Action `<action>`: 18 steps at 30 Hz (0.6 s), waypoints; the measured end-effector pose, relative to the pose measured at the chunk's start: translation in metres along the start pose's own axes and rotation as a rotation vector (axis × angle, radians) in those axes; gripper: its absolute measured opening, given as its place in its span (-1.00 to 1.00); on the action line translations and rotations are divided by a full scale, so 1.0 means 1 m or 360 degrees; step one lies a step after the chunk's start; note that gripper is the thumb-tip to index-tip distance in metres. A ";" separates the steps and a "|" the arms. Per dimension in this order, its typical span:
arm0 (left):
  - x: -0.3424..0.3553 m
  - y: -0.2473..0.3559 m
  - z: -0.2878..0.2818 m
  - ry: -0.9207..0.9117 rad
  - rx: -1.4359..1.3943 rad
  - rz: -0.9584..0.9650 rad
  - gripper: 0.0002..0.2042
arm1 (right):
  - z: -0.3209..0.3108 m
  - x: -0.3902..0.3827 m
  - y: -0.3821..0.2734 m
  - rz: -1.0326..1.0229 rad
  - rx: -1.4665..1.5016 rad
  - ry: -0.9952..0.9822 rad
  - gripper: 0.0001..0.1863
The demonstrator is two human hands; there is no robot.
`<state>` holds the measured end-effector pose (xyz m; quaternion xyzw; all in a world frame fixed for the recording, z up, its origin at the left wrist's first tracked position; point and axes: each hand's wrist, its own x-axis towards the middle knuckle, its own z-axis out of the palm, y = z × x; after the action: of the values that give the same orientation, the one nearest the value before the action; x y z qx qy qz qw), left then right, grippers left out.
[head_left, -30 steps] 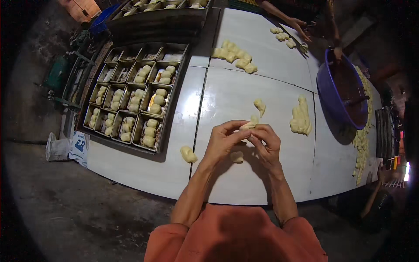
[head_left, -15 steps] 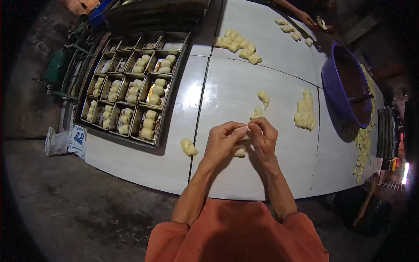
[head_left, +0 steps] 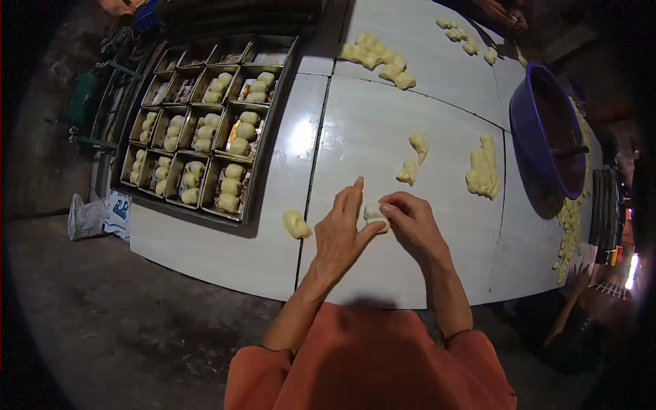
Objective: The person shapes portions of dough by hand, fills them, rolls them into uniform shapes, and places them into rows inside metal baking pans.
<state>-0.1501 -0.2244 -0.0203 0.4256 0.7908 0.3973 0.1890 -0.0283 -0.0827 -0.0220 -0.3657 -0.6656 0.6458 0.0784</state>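
A small pale dough piece [head_left: 374, 213] is on the white tabletop between my hands, rounded on top with a fold at its near side. My right hand [head_left: 415, 224] closes its thumb and fingers on the dough's right side. On the other side, my left hand [head_left: 336, 234] is open, fingers stretched away from me, its thumb tip at the dough's near edge. A smooth dough roll [head_left: 296, 224] lies left of my left hand. Two loose dough pieces, one nearer [head_left: 407, 172] and one farther [head_left: 419, 146], lie beyond my right hand.
At left stands a rack of metal baking tins [head_left: 198, 130], many holding dough rolls. Dough clusters lie at the far side [head_left: 376, 58] and right [head_left: 483, 171]. A purple basin [head_left: 523, 130] stands at right. Another person's hands [head_left: 506, 15] are at the far right.
My hands were pinched together above the table. Now they are apart: the left has opened and shifted left, and the right is at the dough lower down. The view has shifted slightly.
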 end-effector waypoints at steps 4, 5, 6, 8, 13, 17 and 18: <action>0.000 -0.006 0.000 0.0203 0.0040 -0.0040 -0.31 | 0.009 0.001 -0.018 -0.0789 -0.1098 0.0172 -0.82; -0.003 -0.007 -0.006 0.0255 0.0133 0.0030 -0.40 | 0.009 0.001 -0.018 -0.0791 -0.1094 0.0163 -0.82; -0.009 -0.008 -0.017 0.0277 0.0175 -0.0093 -0.48 | 0.007 0.000 -0.017 -0.0630 -0.0963 0.0187 -0.82; -0.024 -0.016 -0.041 0.0409 0.0340 -0.0280 -0.49 | 0.009 -0.001 -0.012 -0.0478 -0.0670 0.0332 -0.83; -0.040 -0.047 -0.068 0.0409 0.0294 -0.0710 -0.67 | 0.017 -0.017 -0.012 -0.0444 -0.0367 0.0459 -0.79; -0.039 -0.027 -0.072 0.0115 -0.0738 -0.0864 -0.68 | 0.044 -0.033 -0.038 -0.0139 0.0099 0.0001 -0.68; -0.039 -0.022 -0.067 0.0049 -0.0950 -0.0785 -0.60 | 0.050 -0.032 -0.039 -0.0177 0.0090 -0.0087 -0.61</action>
<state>-0.1822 -0.2946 0.0021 0.1430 0.7218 0.5589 0.3824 -0.0488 -0.1376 0.0182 -0.3080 -0.6683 0.6687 0.1063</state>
